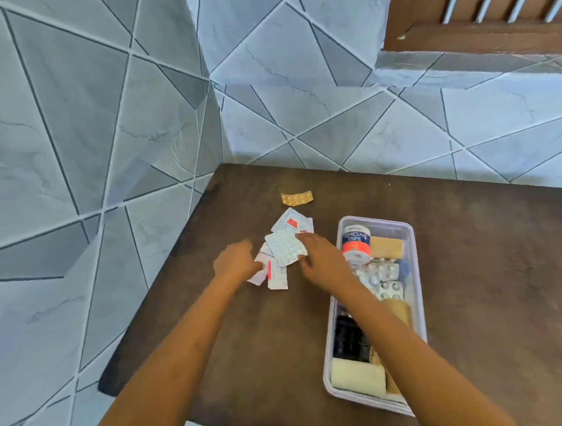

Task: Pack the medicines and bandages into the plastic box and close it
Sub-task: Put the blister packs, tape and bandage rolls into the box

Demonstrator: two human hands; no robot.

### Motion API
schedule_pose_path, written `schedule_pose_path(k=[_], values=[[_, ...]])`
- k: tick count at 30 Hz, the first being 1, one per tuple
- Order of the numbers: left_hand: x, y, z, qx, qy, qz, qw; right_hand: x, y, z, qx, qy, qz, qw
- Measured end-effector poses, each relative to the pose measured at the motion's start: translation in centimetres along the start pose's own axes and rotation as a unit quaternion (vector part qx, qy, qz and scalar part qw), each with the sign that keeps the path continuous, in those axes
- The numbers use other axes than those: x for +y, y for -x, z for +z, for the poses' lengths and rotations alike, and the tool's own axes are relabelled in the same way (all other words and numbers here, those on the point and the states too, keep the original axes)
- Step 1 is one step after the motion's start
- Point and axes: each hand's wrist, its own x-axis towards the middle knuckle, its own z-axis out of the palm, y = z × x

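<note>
A clear plastic box (414, 270) stands open on the dark table (494, 281), right of centre. It holds an adhesive tape roll (356, 240), a tan bandage (386, 247), silver blister packs (382, 277) and a white bandage roll (357, 375). Left of the box lies a loose pile of white blister strips (285, 245), some with red marks. My right hand (319, 260) grips the top strip of that pile. My left hand (236, 261) rests on the pile's left edge, fingers curled over the strips. An orange blister strip (297, 198) lies alone farther back.
The table sits in a corner of grey tiled walls (100, 125). A brown wooden window frame (478, 9) is at the top right. No lid is in view.
</note>
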Motion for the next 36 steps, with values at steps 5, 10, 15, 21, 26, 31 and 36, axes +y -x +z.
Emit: schedule_pose_path(k=[5,10,15,21,26,31,36], values=[[-1.6,-2.4,2.6,-0.085,0.060,-0.031,0.994,-1.1,-6.4,2.9,-0.063,0.063,0.130,0.988],[-2.4,-3.6,3.3,-0.079,0.121,-0.008,0.989,-1.5,-8.5,4.4,-0.048,0.070,0.222,0.971],[-2.8,-4.1,2.9,-0.057,0.166,-0.022,0.984,-0.7,-9.0,3.6,-0.059,0.021,0.259,0.964],[-2.6,-2.7,0.7,0.027,0.251,-0.034,0.967,-0.8,-7.2,0.6,0.007,-0.107,0.185,0.977],[-0.1,1.3,-1.6,0.121,0.270,0.027,0.955,0.8,-2.4,-5.6,0.098,-0.249,0.169,0.949],[6.0,5.1,-1.0,0.035,0.285,0.089,0.954,6.7,5.0,-9.1,0.137,-0.198,0.188,0.952],[10.3,8.0,1.6,-0.065,0.220,0.137,0.964,10.5,6.9,-7.3,0.041,-0.090,0.193,0.976]])
